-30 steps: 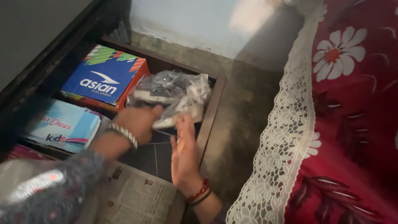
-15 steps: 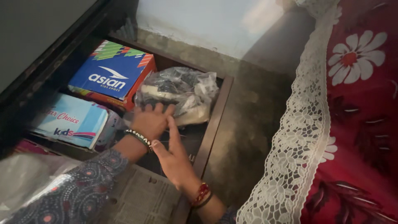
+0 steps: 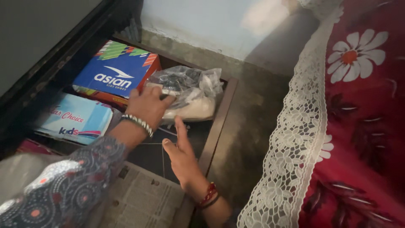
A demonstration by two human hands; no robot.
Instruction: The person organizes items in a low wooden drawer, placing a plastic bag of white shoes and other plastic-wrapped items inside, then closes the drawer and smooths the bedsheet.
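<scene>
Two hands: both work inside an open wooden drawer (image 3: 219,122), with the left ahead of the right.
Bag position: a clear plastic bag (image 3: 190,90) of dark and pale items lies at the far right corner of the drawer, just beside a blue shoe box (image 3: 114,74).
Bag axis: its long side runs roughly left to right, slightly tilted along the drawer's back edge.
Left hand: the left hand (image 3: 147,105) rests palm down on the near left end of the bag, fingers curled over its edge; it is the nearer hand and touches the bag.
Right hand: the right hand (image 3: 181,154) hangs flat and spread just short of the bag, fingers pointing up toward it, holding nothing.
Direction: the bag lies straight ahead of the right hand.
Left arm: patterned sleeve (image 3: 63,185) reaches diagonally across a newspaper lining (image 3: 143,202).
Nearby: a pale blue box (image 3: 76,118) lies left of the wrist.
</scene>
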